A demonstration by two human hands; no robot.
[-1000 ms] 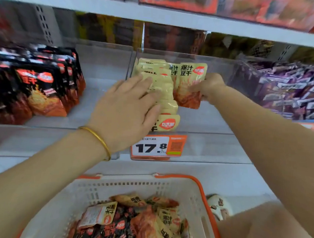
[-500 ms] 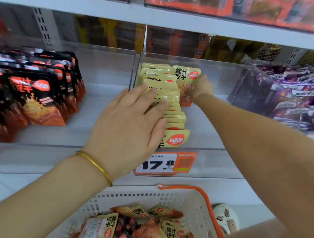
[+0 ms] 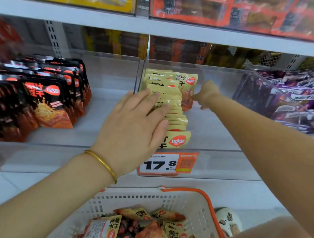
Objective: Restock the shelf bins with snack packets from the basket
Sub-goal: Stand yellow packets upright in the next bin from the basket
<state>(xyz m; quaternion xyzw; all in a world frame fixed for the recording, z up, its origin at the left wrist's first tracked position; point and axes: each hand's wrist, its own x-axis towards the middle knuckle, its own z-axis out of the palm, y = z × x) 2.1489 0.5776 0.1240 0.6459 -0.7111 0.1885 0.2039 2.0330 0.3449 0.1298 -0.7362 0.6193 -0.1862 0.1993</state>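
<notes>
Pressing L hand [image 3: 133, 124] on 1 pkt row [image 3: 174, 118], R hand [image 3: 207, 93] pinching 1 pkt [image 3: 187, 83].

The right hand [image 3: 207, 93] has carried its yellow packet [image 3: 187, 87] from beside the middle of the row [image 3: 173, 110] to the back of the clear bin [image 3: 220, 75]. Its fingers [image 3: 195, 97] now sit at the packet's lower right edge, perhaps only touching it.

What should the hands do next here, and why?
Probably tuck the yellow packet into the row and let go: the right hand pinches its edge beside the row's back end, while the left hand lies flat on the row.
</notes>
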